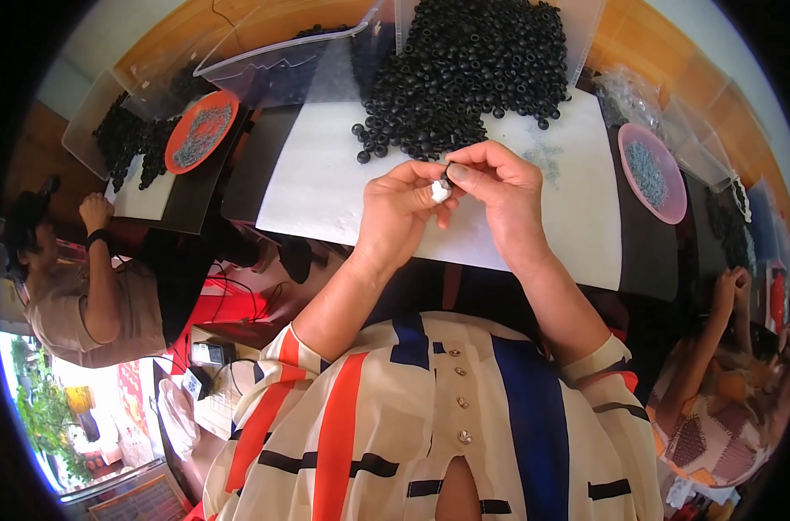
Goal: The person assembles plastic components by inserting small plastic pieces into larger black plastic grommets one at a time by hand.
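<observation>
Above the near part of a white board (312,195), my left hand (393,208) and my right hand (503,191) meet at the fingertips. A small black round part (448,172) is pinched between them, mostly hidden by the fingers. White tape or wrapping (441,192) covers the tip of my left thumb. Just beyond my hands spreads a large pile of black ring-like parts (473,74), many with a hole through the middle. Several loose ones lie at its left edge.
Behind the board stands a clear plastic bin (277,74). A pink bowl (675,205) of small metal pieces is at right, an orange-red plate (174,149) of similar pieces at left. People (95,295) sit at work on either side.
</observation>
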### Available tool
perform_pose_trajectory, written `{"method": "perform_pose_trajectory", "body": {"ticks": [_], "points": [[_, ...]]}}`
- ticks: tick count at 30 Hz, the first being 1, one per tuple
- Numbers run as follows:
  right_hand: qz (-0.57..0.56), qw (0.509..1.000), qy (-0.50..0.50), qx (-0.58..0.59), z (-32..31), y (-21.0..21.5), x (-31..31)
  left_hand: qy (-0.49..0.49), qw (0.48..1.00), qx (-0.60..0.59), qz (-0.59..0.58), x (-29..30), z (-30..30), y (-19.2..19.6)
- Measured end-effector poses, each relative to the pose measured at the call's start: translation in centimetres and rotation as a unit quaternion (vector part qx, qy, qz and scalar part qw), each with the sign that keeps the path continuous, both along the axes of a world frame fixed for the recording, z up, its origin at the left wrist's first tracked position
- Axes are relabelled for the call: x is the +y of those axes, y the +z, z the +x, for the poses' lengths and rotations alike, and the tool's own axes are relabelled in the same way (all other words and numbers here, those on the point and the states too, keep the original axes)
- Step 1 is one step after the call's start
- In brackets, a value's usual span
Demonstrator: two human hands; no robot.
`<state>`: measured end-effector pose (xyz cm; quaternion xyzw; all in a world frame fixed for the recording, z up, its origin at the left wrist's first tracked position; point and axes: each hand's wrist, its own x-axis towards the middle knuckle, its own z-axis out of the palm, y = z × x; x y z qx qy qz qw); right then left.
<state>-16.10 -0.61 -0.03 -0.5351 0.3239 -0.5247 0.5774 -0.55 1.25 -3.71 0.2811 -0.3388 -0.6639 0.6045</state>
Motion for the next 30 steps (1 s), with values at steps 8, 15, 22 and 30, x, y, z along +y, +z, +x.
{"method": "perform_pose_trajectory", "body": {"ticks": [8, 15, 22, 30], "points": [[-0.035, 0.999, 0.002, 0.038, -0.8, -0.5, -0.4, -0.006, 0.997, -0.078, -0.014, 0.1, -0.5, 0.2], [-0.004, 0.999, 0.014, 0.032, -1.2, -0.7, -0.4, -0.009, 0.998, -0.054, 0.015, 0.3, -0.4, 0.7], [-0.058, 0.996, 0.018, 0.071, -1.4, -0.5, -0.5, 0.01, 0.994, -0.106, 0.0, 0.5, -0.7, 1.0], [-0.133, 0.98, -0.013, 0.145, -1.8, -0.8, -0.5, -0.005, 0.994, -0.106, -0.011, 0.4, -0.7, 0.7]]}}
